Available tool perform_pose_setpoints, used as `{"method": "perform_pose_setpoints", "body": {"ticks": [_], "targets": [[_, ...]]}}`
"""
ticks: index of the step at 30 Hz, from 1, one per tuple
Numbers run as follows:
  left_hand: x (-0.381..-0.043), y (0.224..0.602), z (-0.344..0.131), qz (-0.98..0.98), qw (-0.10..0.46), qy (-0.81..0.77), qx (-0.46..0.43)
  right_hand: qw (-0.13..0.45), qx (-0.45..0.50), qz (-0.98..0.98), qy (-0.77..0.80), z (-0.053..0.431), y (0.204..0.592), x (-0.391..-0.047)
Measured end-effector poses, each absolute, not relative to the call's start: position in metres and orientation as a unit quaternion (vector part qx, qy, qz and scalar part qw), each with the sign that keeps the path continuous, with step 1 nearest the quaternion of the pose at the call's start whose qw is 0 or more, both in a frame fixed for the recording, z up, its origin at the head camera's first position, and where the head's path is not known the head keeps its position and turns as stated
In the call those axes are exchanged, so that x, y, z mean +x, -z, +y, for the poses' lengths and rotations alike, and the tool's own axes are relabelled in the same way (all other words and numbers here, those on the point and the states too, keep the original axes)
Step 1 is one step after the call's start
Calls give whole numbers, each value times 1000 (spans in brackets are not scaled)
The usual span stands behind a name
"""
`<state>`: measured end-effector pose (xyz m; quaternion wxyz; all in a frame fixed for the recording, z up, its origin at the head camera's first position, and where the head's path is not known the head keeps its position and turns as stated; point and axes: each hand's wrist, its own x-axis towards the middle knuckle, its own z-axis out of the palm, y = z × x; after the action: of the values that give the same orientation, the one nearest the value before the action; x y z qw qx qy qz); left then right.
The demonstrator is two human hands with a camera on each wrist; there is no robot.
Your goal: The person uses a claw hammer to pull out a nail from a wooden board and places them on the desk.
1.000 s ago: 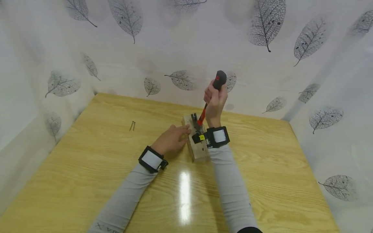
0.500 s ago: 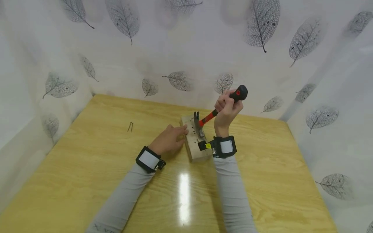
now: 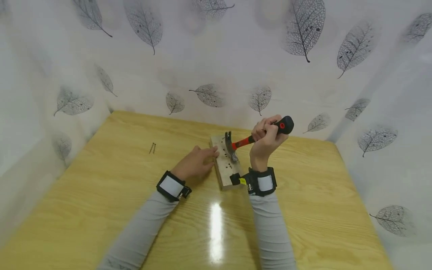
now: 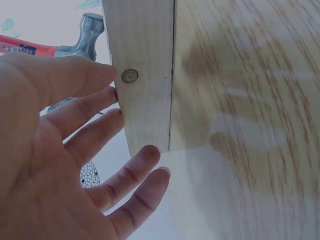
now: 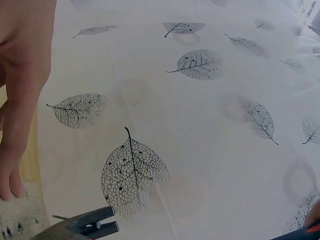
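A pale wooden block [image 3: 224, 172] with several dark holes in its top lies on the table. My left hand [image 3: 195, 163] rests against its left side, fingertips at the upper edge; the left wrist view shows these fingers [image 4: 95, 135] fairly straight along the block [image 4: 145, 100]. My right hand [image 3: 266, 140] grips the black and red handle of a claw hammer [image 3: 242, 142]. The hammer's head sits over the block, claw toward the back. In the right wrist view a small round nail head [image 5: 98, 225] shows in the slot of the hammer's claw [image 5: 95, 220].
Two loose nails [image 3: 152, 148] lie on the wooden table [image 3: 128, 180], left of the block. A pale, leaf-patterned covering [image 3: 135, 82] rises behind the table and along both sides.
My right hand has swung right and down, tilting the hammer's handle from steep to low on the right. The head stays over the block. My left hand has hardly moved.
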<state>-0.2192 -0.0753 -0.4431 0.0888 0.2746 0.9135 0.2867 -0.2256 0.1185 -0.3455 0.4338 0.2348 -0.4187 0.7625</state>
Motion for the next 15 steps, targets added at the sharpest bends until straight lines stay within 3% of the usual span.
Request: {"method": "perform_pose_setpoints", "body": {"ticks": [15], "targets": [[-223, 448, -74, 918, 65, -252, 300, 397, 274, -404, -777, 115, 339, -216]]}}
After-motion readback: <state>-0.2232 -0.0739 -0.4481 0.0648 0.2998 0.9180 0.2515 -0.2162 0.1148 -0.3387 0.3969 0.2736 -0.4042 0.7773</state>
